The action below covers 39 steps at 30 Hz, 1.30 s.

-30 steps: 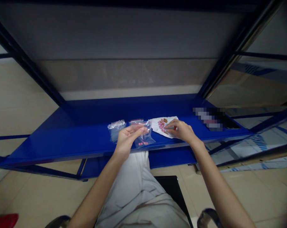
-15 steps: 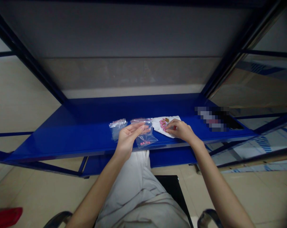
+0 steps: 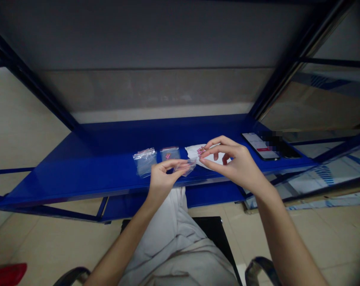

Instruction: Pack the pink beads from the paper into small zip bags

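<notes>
Between the thumb and fingers of my left hand is a clear zip bag, held tilted just above the shelf edge. My right hand is at the bag's mouth on the right, thumb and a fingertip pinched close together; whatever is between them is too small to make out. Behind those fingers lies a white paper with small pink pills on it, partly covered by my hand. Another zip bag with a few pink pills inside lies flat behind my left hand. To its left is a pile of clear zip bags.
The blue metal shelf has upright posts at both sides. A phone lies at its right, with a dark flat object beside it. Below are my legs, a black chair and a red object on the floor.
My left hand's bag has been raised and tilted toward the right. My right hand has come up from the pills on the paper to the bag's mouth.
</notes>
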Each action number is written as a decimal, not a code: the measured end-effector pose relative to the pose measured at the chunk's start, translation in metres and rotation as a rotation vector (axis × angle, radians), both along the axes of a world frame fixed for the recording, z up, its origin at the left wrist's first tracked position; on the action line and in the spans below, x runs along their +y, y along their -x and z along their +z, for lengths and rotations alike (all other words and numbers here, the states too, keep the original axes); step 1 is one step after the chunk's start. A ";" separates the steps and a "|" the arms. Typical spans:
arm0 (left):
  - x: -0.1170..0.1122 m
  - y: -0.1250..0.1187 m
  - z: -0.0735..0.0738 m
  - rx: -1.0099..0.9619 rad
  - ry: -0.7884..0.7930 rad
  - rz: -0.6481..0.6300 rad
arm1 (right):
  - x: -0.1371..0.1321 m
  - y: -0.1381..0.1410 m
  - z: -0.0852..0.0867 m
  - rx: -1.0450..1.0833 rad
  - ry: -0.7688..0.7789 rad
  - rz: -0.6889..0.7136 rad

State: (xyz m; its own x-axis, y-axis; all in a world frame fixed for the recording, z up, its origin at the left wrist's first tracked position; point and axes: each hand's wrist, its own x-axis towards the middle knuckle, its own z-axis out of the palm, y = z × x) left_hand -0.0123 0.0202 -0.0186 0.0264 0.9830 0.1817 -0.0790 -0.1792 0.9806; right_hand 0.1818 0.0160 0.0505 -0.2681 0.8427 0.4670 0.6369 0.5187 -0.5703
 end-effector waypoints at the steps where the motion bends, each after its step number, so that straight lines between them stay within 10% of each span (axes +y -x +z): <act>1: 0.000 -0.002 0.000 0.038 -0.034 0.006 | -0.004 0.004 0.003 0.020 -0.002 0.023; 20: -0.003 -0.013 0.004 0.505 -0.632 0.262 | -0.012 0.022 -0.002 -0.318 -0.078 -0.175; 33: -0.002 -0.013 0.000 0.591 -0.690 0.312 | -0.007 0.025 -0.008 -0.263 -0.005 -0.125; 39: 0.001 -0.011 0.001 0.479 -0.480 0.240 | -0.007 0.022 -0.008 -0.257 0.055 -0.043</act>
